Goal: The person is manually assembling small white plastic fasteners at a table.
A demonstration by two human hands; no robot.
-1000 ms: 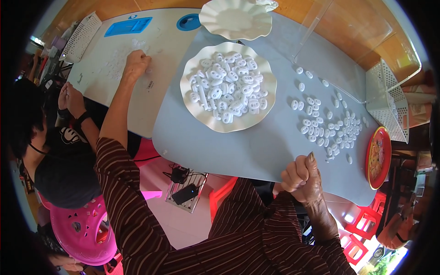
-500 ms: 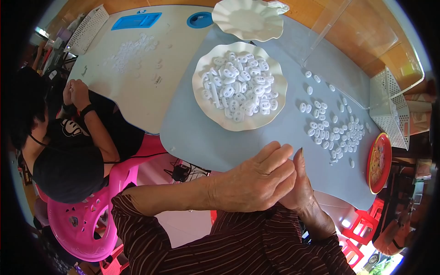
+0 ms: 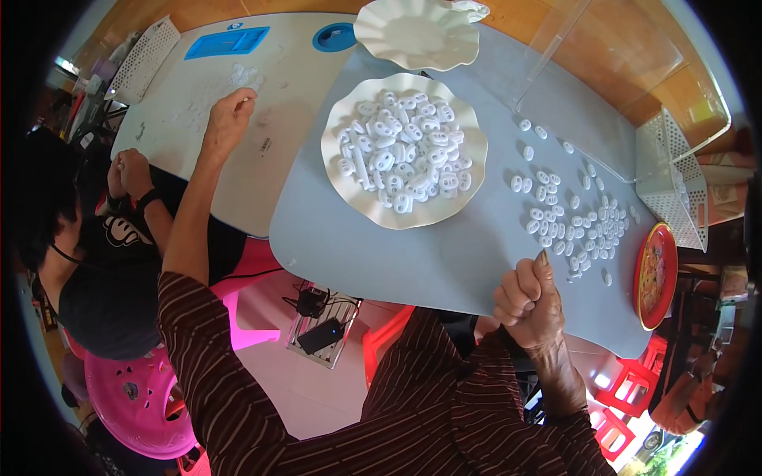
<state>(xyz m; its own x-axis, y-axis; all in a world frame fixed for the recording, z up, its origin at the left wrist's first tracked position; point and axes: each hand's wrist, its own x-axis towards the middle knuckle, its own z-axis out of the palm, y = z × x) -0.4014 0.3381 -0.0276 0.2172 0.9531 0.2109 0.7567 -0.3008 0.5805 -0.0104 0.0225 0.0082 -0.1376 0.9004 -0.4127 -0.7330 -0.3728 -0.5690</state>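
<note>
My left hand (image 3: 228,120) reaches far out over the cream table on the left, its fingers pinched together beside a scatter of small whitish pieces (image 3: 246,76). Whatever is between those fingertips, if anything, is too small to make out. Close to the front edge of the grey table, my right hand (image 3: 529,304) is curled into a fist with the thumb up, and its contents are hidden. Between the hands stands a cream scalloped plate (image 3: 341,186) heaped with small white oval pieces with two holes (image 3: 405,151). More such white pieces (image 3: 583,230) lie loose on the grey table to the right.
A second scalloped plate (image 3: 417,40) sits at the back. A red round tray (image 3: 655,278) and white perforated basket (image 3: 690,190) are at the right edge. Blue trays (image 3: 226,44) lie far left. Another person's clasped hands (image 3: 131,173) rest at the cream table.
My hands, together in front of me before, have parted. The left swung far left over the cream table; the right stayed near the table edge and its fingers curled in.
</note>
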